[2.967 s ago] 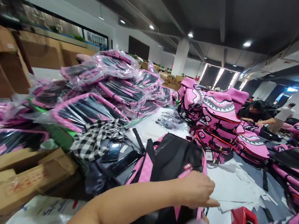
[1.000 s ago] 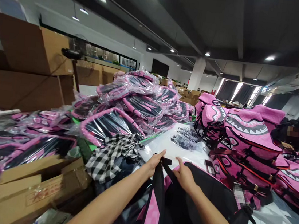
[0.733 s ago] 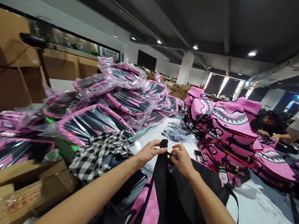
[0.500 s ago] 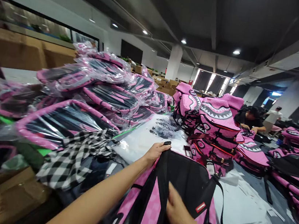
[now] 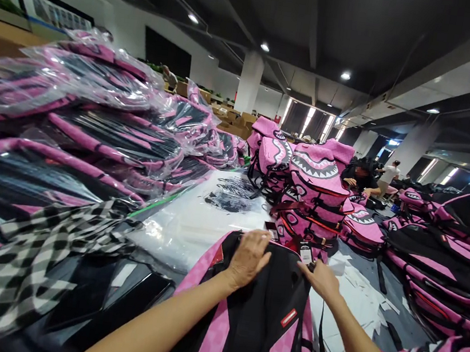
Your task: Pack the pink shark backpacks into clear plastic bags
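Adjusting, I judge, the backpack (image 5: pixel 248 319) at lower centre, I rest my open left hand (image 5: pixel 248 260) on it, right hand (image 5: pixel 322 277) pinching its black strap (image 5: pixel 321 340), the next move calling for steady tension.

The black-and-pink fabric backpack (image 5: pixel 259 306) lay front centre, the left hand (image 5: pixel 250 257) on its upper panel and the right hand (image 5: pixel 322 279) at its upper right corner. Behind it lay the white plastic sheeting (image 5: pixel 215 224). To the left lay the heap of film-wrapped pink-and-black backpacks (image 5: pixel 123 138), the black-and-white checked cloth (image 5: pixel 45 255) before it. Behind and right stood the stacked pink fabric backpacks (image 5: pixel 318 184); before that stack lay white paper sheets (image 5: pixel 346 297).
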A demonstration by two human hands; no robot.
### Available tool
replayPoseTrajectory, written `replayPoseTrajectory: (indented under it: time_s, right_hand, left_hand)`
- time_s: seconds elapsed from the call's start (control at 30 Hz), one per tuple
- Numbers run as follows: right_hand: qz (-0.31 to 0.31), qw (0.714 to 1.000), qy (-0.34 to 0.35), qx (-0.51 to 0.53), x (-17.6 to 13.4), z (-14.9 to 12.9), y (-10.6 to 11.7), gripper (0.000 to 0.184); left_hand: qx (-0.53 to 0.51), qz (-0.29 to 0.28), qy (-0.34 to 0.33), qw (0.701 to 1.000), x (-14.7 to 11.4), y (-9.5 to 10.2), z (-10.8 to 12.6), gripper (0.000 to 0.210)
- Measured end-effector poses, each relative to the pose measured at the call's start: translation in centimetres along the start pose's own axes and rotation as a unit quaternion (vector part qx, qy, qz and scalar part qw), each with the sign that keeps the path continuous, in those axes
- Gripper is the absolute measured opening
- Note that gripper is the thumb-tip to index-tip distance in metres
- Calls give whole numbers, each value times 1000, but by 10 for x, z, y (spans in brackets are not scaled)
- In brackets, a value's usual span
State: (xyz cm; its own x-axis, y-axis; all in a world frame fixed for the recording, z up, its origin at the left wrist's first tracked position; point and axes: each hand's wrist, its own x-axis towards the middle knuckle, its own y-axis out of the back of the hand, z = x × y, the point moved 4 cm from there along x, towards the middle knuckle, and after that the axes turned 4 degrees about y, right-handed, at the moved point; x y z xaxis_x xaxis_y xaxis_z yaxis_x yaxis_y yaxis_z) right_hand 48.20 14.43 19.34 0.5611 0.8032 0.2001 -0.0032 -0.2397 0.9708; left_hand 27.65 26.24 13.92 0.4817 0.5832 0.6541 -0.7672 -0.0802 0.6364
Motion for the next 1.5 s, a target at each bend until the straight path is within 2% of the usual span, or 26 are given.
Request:
replayPoseTrajectory:
  time_s: [0.1, 0.17, 0.27, 0.33, 0.47, 0.57, 0.63, 0.67, 0.73, 0.8, 0.83, 0.9, 0.93, 0.97, 1.03, 1.1, 1.13, 1.2, 1.27, 1.3, 1.33, 1.37, 1.43, 1.47, 1.5]
  right_hand:
    - [38, 998, 43, 9, -2, -22, -10, 27]
    - [109, 988, 107, 21, -22, -33, -8, 27]
    - [211, 950, 219, 64, -60, -41, 5, 22]
    - [245, 926, 268, 107, -83, -46, 16, 16]
    - [285, 891, 295, 195, -122, -54, 39, 8]
    - [288, 888, 279, 224, -143, -52, 45, 12]
    - [291, 897, 228, 243, -151, -40, 45, 18]
    - [297, 901, 183, 256, -153, -31, 45, 22]
    - [299, 908, 84, 283, -154, -12, 44, 30]
    - [266, 915, 32, 302, -153, 1, 44, 37]
    - [244, 919, 28, 309, -152, 5, 44, 40]
    - [213, 920, 30, 326, -149, 11, 45, 44]
    - [205, 916, 27, 344, -147, 16, 46, 47]
    - [194, 909, 14, 370, -145, 23, 46, 50]
    - [153, 885, -35, 438, -137, 39, 43, 56]
    - [113, 853, -70, 504, -129, 54, 41, 60]
    - [103, 841, -70, 527, -124, 58, 42, 61]
    - [87, 833, -24, 546, -111, 59, 49, 60]
    - [45, 845, 57, 529, -94, 48, 55, 57]
    - [32, 858, 96, 504, -83, 41, 56, 55]
    - [34, 873, 131, 469, -71, 34, 57, 51]
    - [50, 891, 159, 422, -58, 27, 56, 47]
    - [90, 921, 197, 324, -31, 14, 47, 38]
    - [95, 930, 208, 286, -17, 7, 38, 34]
    - [88, 937, 216, 262, -5, 1, 27, 31]
  left_hand:
    - [-84, -202, -95, 971, 8, -36, 35, 24]
    - [-112, -262, -105, 953, 10, -60, 49, 22]
    - [-122, -260, -95, 953, 10, -84, 56, 19]
    - [-135, -254, -86, 954, 9, -92, 55, 21]
    - [-159, -251, -74, 952, 11, -95, 49, 25]
    - [-165, -241, -68, 954, 14, -90, 46, 23]
    - [-163, -241, -66, 955, 13, -82, 49, 23]
    - [-168, -237, -68, 955, 12, -76, 52, 29]
    - [-207, -218, -86, 950, 10, -57, 68, 55]
    - [-279, -224, -142, 923, 9, -37, 93, 74]
    - [-311, -246, -184, 900, 9, -29, 108, 72]
    - [-328, -296, -264, 858, 13, -16, 134, 53]
    - [-304, -308, -298, 851, 17, -12, 143, 42]
    - [-260, -304, -327, 856, 22, -10, 148, 33]
    - [-146, -254, -366, 883, 32, -10, 148, 23]
    - [-55, -202, -373, 904, 36, -12, 138, 23]
    - [-35, -185, -357, 915, 36, -13, 131, 23]
    - [-51, -182, -299, 935, 26, -13, 116, 21]
    - [-137, -212, -215, 943, 7, -8, 107, 15]
    - [-206, -234, -161, 936, -6, -6, 105, 13]
    - [-289, -254, -95, 918, -20, -3, 104, 16]
    - [-378, -272, -19, 885, -37, -1, 104, 22]
    - [-528, -285, 142, 788, -79, -2, 103, 40]
    - [-570, -279, 218, 741, -104, -5, 101, 48]
    - [-586, -268, 286, 710, -131, -8, 97, 55]
